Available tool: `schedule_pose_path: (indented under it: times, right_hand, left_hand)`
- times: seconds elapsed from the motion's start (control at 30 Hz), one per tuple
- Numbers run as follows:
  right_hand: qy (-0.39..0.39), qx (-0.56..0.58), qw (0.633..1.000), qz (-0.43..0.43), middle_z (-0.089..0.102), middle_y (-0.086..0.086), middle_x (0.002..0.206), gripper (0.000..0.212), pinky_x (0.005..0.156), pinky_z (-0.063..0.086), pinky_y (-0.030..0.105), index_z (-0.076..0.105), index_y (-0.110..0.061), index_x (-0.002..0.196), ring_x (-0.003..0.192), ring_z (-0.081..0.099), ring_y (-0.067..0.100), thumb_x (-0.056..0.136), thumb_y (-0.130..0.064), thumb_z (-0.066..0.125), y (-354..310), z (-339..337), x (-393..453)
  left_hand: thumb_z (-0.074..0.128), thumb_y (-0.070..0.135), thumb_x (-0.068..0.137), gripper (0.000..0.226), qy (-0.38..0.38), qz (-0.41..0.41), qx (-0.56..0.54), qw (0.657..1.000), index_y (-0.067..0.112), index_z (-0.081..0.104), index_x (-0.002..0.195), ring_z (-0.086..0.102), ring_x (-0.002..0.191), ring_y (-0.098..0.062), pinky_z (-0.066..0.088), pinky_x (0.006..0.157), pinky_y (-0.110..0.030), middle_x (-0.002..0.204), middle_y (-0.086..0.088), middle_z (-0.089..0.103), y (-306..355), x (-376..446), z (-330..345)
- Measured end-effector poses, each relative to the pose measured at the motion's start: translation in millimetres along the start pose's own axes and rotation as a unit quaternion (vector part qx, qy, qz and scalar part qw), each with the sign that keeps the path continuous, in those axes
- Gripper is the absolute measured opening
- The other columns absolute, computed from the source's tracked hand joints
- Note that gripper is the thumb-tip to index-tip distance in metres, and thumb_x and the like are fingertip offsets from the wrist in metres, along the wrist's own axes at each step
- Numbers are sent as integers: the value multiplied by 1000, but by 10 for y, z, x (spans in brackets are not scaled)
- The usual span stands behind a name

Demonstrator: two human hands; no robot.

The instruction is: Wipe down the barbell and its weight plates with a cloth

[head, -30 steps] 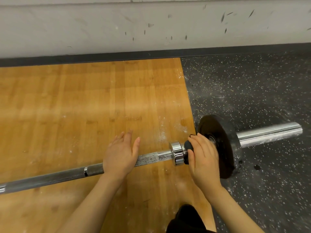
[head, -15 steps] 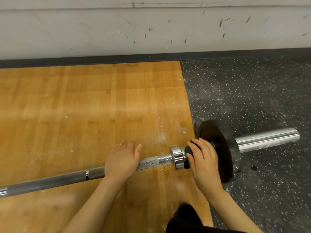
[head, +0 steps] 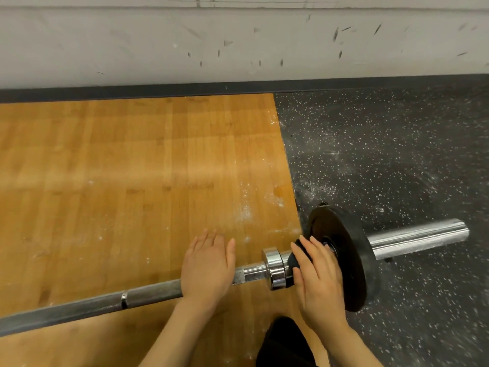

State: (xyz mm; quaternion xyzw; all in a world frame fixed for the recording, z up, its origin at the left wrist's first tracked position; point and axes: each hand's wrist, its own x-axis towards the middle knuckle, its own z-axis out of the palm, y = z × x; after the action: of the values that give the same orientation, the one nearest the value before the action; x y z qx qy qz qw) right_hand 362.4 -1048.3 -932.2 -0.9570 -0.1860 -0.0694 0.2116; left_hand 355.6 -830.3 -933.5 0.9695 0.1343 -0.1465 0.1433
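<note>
Barbell (head: 148, 296) is lying on the floor under my hands. My left hand (head: 207, 270) is resting flat on its shaft, fingers straight. My right hand (head: 318, 278) is pressing a dark cloth (head: 296, 256) around the sleeve, against the weight plate (head: 349, 256) just beyond it.

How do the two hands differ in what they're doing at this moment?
The left hand lies flat with straight fingers on the bar's shaft, while the right hand curls around a dark cloth. The left sits over the wood floor; the right is by the chrome collar, against the black plate. Both touch the same barbell.
</note>
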Motion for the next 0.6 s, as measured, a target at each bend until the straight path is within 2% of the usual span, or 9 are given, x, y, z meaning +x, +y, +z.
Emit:
schedule_pose_path:
  times: [0.1, 0.23, 0.33, 0.43, 0.6]
  right_hand:
    - [19, -11, 1000, 5, 64, 8, 122, 47, 106, 34, 39, 68, -6, 116, 122, 50, 24, 102, -30, 31, -38, 21, 90]
    - [29, -23, 997, -62, 70, 5, 104, 51, 95, 39, 31, 72, -7, 101, 102, 63, 23, 103, -34, 28, -57, 14, 288]
    - [26, -45, 993, -102, 71, 7, 104, 50, 95, 41, 34, 72, -4, 101, 99, 66, 26, 103, -33, 30, 60, -2, 301]
    - [38, -69, 994, -76, 70, 11, 106, 51, 96, 41, 36, 72, -1, 102, 100, 66, 29, 104, -31, 31, 121, 2, 237]
    - [50, -39, 998, -11, 70, 3, 94, 46, 85, 45, 34, 72, -8, 92, 90, 65, 24, 103, -30, 33, -54, 14, 304]
  left_hand:
    - [-17, 54, 88, 88, 9, 10, 1, 1000, 22, 43, 144, 29, 143, -12, 15, 117, -29, 148, 4, 45, 14, -34, 5]
    - [-17, 54, 89, 87, 12, 14, -7, 1000, 22, 43, 144, 29, 143, -10, 15, 117, -28, 148, 5, 46, 27, -38, -5]
    - [-11, 54, 92, 83, 18, 13, -11, 1000, 22, 45, 143, 32, 141, -11, 18, 116, -29, 145, 4, 49, 9, -36, -19]
    - [-7, 53, 95, 79, 20, 12, -14, 1000, 21, 47, 142, 35, 140, -12, 21, 116, -30, 143, 3, 51, 0, -22, -28]
    - [-10, 54, 95, 82, 26, 10, -14, 1000, 20, 50, 140, 38, 138, -13, 24, 115, -30, 140, 2, 55, 37, -24, -47]
